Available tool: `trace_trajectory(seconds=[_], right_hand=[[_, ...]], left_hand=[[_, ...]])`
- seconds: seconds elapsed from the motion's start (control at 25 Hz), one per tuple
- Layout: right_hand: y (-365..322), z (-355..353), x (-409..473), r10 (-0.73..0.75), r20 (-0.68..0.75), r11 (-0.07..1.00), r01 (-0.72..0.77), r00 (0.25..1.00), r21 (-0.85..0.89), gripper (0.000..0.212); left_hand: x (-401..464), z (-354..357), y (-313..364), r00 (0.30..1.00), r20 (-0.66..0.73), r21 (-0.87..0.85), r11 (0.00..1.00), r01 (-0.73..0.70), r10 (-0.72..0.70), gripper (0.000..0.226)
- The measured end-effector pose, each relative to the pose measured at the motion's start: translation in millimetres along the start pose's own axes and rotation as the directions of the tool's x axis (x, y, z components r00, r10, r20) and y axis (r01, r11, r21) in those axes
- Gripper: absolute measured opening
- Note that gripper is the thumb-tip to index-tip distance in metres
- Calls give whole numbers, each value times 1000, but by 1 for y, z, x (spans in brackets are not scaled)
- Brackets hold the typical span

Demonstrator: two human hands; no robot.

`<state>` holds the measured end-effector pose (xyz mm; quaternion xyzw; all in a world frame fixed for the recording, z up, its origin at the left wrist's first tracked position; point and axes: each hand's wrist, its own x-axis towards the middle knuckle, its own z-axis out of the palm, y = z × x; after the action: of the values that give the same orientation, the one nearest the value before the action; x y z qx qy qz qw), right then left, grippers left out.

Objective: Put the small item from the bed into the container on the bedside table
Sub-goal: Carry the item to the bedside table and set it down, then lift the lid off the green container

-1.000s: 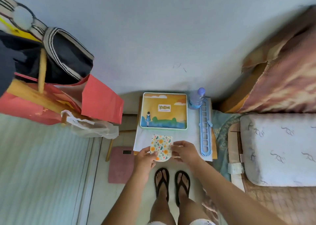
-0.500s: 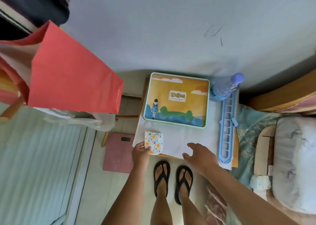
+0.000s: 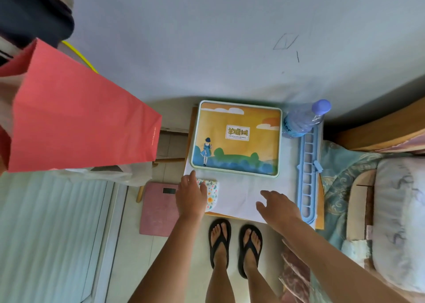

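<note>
feet (image 3: 234, 245): black flip-flops on tile floor, just below table's near edge
scale (image 3: 158, 208): pink, on floor, L of feet, partly under table corner
R hand (image 3: 279, 209): palm down over table's near edge, fingers spread, holding nothing; hovering vs touching the sheet – can't tell
L hand (image 3: 190, 197): over table's front-L corner, fingers loosely open, lying on/over L part of pouch; real grip or just resting – can't tell
pouch (image 3: 212, 193): small floral item, flat on white sheet at front-L of table, R half visible beside L hand, just short of tin's near rim
sheet (image 3: 243, 194): white, covers most of tabletop
table (image 3: 320, 210): wood edge shows at near & R side, next to bed
rack (image 3: 307, 176): light blue ladder-like plastic piece, lies along table's R side, near to far
tin (image 3: 236, 138): flat orange/blue box w/ girl picture, lid on, back half of table
bottle (image 3: 303, 118): clear, blue cap, far-R corner, just beside tin
bed (image 3: 400, 222): R of table, white pillow + patterned cloth
bag (image 3: 76, 121): red paper, hangs at L, well apart from table
wall (image 3: 230, 38): pale blue, behind all
</note>
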<state>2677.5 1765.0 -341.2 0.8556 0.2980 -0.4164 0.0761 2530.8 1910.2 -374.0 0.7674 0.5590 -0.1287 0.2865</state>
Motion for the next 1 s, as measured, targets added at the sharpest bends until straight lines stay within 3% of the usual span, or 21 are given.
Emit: trace_trajectory(seconds=[0.08, 0.16, 0.28, 0.48, 0.84, 1.0], right_hand=[[5, -5, 2, 41, -53, 998, -39, 998, 45, 40], [11, -10, 6, 140, -145, 979, -115, 979, 171, 38], [16, -18, 22, 271, -194, 924, -199, 943, 326, 37], [13, -21, 57, 305, -191, 848, -175, 933, 501, 30], [-5, -19, 66, 486, -290, 801, -288, 824, 524, 23], [-6, -22, 67, 541, -260, 736, -301, 800, 606, 25]], left_hand=[[15, -12, 10, 993, -65, 171, 981, -91, 103, 55], [29, -18, 20, 986, -108, 208, 973, -102, 127, 57], [44, -21, 28, 990, -138, 113, 994, 1, 14, 48], [53, -12, 33, 990, -130, 35, 997, 67, -62, 32], [57, -7, 48, 934, -242, -224, 952, 210, -263, 28], [59, -6, 48, 929, -226, -248, 940, 236, -293, 29]])
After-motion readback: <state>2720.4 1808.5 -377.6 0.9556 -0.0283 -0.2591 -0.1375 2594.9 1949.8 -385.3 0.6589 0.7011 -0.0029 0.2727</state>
